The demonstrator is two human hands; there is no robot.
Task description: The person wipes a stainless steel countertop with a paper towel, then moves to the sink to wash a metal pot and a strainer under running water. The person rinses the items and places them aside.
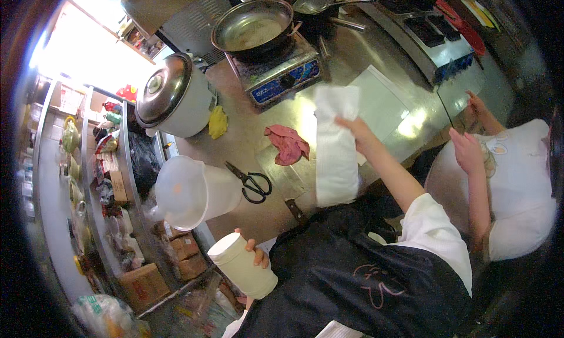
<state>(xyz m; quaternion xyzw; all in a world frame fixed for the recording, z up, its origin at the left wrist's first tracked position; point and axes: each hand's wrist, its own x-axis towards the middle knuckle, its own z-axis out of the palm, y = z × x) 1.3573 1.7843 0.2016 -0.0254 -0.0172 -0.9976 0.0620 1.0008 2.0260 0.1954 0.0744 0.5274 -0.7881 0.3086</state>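
Note:
My left hand (257, 252) is wrapped around a white cylinder (244, 269), whose exact kind I cannot tell. Farther forward, my right hand (357, 133) grips a long folded white towel-like strip (337, 175) that hangs over the steel counter (238, 144). Flat white sheets (381, 100) lie just beyond that hand. Left of the strip is a crumpled pink cloth (288, 146). A cleaver (295, 211) lies nearby, its handle toward me. Black-handled scissors (253, 186) rest beside a translucent white plastic bucket (185, 192).
A wide pan (253, 27) sits on a portable gas stove (286, 78), near a lidded pot (169, 100) and a yellow cloth (217, 122). Another burner unit (423, 34) stands at the back right. A person's hands (469, 150) are at right. Loaded shelves (105, 170) line the left.

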